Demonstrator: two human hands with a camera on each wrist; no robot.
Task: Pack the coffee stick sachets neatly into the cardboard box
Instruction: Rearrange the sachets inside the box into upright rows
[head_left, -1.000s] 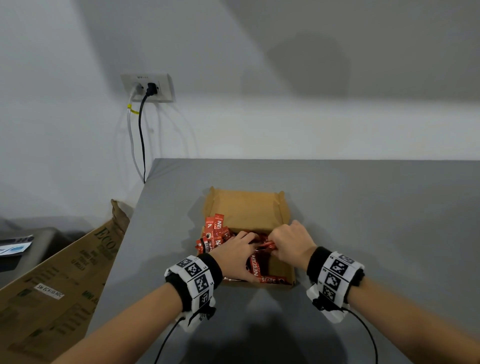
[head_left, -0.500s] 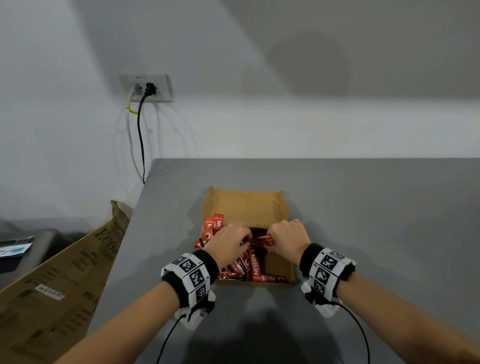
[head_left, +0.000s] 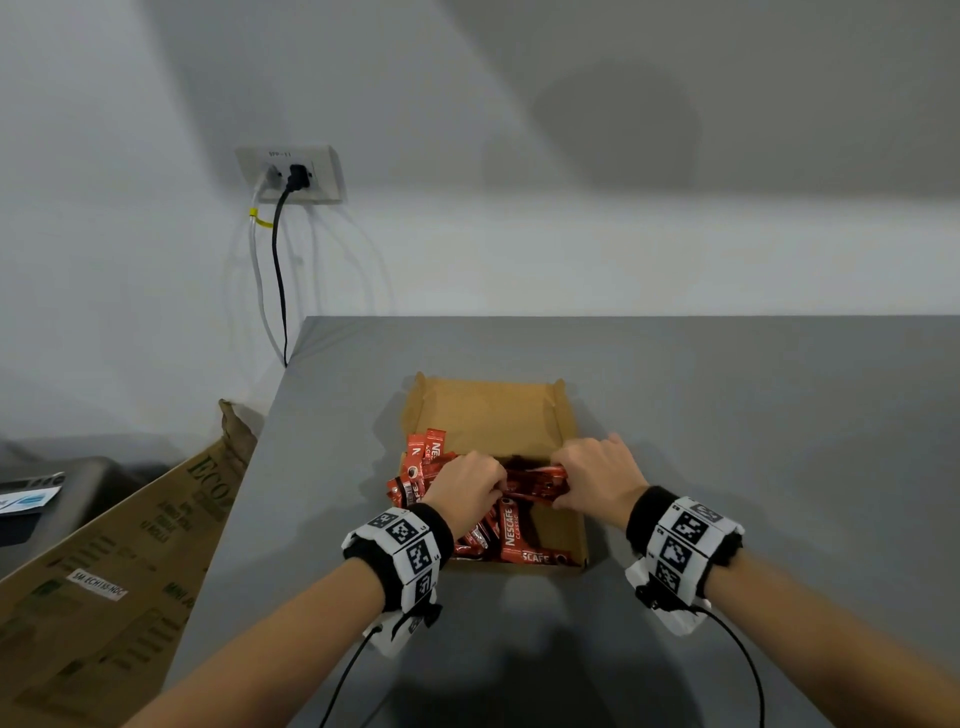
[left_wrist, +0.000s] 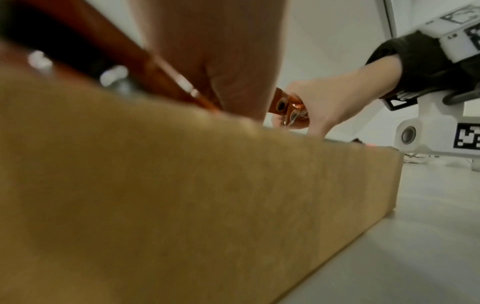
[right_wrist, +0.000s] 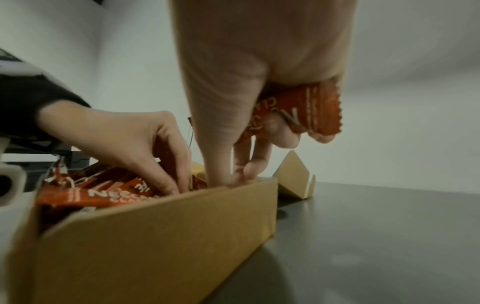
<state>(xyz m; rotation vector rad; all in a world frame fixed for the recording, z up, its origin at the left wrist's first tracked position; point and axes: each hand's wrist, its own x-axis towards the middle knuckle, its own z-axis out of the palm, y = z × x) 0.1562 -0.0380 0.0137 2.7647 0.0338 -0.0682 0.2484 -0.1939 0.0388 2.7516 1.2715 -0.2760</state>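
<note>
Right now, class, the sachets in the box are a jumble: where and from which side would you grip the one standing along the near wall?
Probably pinch the NESCAFE sachet at its upper end, coming from above. It leans against the cardboard box near wall; its lower end is buried among others.
</note>
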